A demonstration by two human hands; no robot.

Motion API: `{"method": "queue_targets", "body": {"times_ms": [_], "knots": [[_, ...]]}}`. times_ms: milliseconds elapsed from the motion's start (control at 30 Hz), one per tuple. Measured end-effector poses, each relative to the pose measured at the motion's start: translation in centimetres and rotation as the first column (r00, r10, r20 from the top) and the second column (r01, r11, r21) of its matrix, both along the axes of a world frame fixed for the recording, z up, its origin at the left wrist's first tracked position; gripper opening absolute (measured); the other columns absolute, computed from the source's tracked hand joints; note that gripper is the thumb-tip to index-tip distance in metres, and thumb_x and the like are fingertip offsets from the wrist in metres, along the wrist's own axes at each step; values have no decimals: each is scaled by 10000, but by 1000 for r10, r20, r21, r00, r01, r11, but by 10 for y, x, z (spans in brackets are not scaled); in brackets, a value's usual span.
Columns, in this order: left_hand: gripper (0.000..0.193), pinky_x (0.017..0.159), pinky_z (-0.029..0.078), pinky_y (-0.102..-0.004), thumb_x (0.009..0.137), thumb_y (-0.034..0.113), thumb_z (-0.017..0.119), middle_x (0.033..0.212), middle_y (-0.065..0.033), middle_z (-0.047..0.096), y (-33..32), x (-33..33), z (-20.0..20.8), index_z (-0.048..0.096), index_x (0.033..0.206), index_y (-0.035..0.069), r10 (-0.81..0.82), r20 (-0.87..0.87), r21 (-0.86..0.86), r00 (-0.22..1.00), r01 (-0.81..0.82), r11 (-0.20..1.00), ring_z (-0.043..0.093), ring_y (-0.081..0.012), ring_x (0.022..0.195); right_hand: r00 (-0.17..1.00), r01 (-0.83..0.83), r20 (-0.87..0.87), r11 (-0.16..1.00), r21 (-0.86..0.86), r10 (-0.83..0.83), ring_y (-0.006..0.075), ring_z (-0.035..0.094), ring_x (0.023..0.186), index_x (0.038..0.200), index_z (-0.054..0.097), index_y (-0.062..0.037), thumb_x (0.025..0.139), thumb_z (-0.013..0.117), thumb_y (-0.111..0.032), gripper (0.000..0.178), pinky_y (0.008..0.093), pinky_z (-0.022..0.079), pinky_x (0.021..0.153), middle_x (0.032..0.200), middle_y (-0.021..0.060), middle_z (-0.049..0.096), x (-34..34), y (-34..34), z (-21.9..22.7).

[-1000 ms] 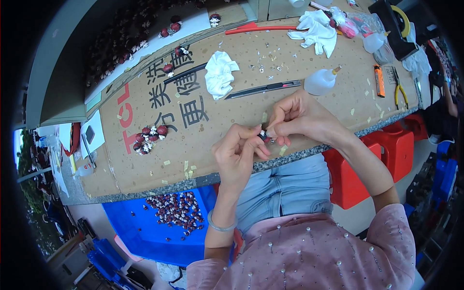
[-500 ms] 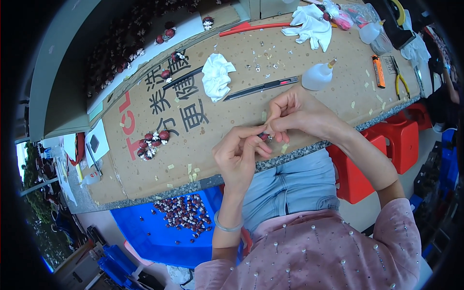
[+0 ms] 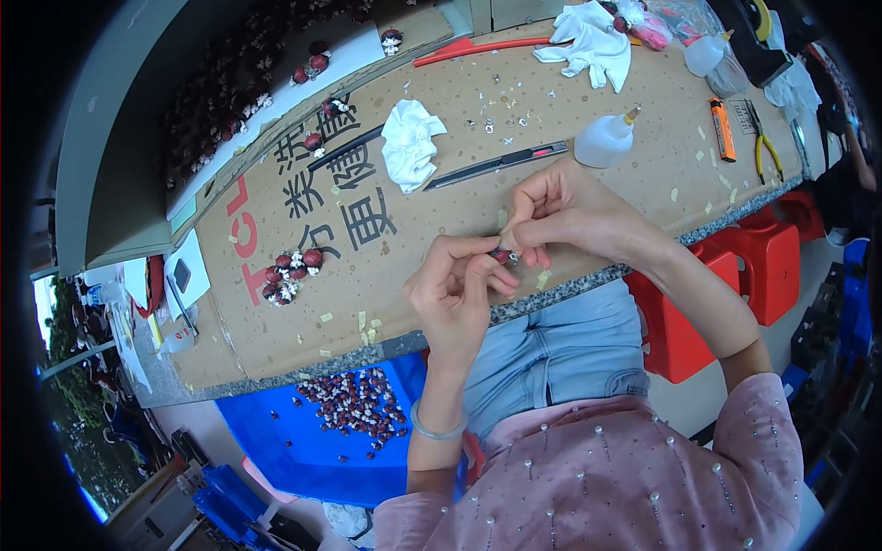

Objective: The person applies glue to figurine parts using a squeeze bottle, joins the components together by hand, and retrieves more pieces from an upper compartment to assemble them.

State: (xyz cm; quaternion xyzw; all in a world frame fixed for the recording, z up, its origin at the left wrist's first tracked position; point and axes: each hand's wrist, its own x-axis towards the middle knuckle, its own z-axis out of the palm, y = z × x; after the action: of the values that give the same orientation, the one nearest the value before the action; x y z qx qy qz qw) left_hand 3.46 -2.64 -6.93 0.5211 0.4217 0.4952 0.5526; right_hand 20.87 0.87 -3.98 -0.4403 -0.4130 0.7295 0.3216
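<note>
Over the table's front edge, my left hand pinches a small dark red and white figurine between thumb and fingers. My right hand meets it from the other side, its thumb and forefinger closed at the figurine's top; whatever small part they grip is hidden. Several similar figurines lie in a cluster on the cardboard table cover to the left. Beyond my hands lie a black utility knife and a white squeeze bottle with a narrow tip.
A blue bin below the table holds many figurines. Crumpled white cloth, a white glove, small metal bits, an orange box and yellow-handled pliers lie farther back. Red stools stand at the right.
Both hands stay together on the figurine with almost the same grip. The whole view has shifted very slightly.
</note>
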Motion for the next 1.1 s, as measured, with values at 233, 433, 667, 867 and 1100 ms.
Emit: {"method": "queue_targets", "body": {"times_ms": [233,433,667,867,1100], "knots": [[115,496,545,-255,857,-131,465,687,-128,605,-1,4,4,575,866,-97,10,6,-17,1000,-10,1000,632,-156,579,1000,5,-2,1000,21,-5,85,559,486,629,593,11,752,646,-42,144,193,430,462,572,64,599,0,-1,-1],[109,487,543,-255,859,-123,468,691,-132,604,-1,3,6,574,853,-98,29,-14,-11,999,-29,1000,630,-158,572,1000,-10,-8,1000,24,10,86,564,492,633,595,15,751,645,-38,138,191,433,465,582,69,604,1,0,-2],[81,491,534,-244,870,-108,459,697,-121,605,1,1,8,529,881,-69,-36,21,-58,999,37,998,625,-141,576,998,-56,-18,998,-12,56,96,576,505,651,610,25,739,638,-32,109,198,447,482,591,77,611,3,2,0],[80,474,523,-235,868,-114,449,715,-124,607,3,-1,8,500,898,-60,-68,12,-106,998,69,992,625,-141,568,999,-40,0,999,8,40,94,564,494,657,618,35,731,650,-34,106,202,443,475,587,74,610,1,1,0],[150,460,514,-227,856,-136,436,757,-148,613,4,1,10,449,989,-65,-69,-10,-124,998,67,990,624,-145,560,999,-35,27,999,19,35,98,568,499,682,618,52,734,640,-10,84,204,444,463,597,85,612,1,0,0]]}}
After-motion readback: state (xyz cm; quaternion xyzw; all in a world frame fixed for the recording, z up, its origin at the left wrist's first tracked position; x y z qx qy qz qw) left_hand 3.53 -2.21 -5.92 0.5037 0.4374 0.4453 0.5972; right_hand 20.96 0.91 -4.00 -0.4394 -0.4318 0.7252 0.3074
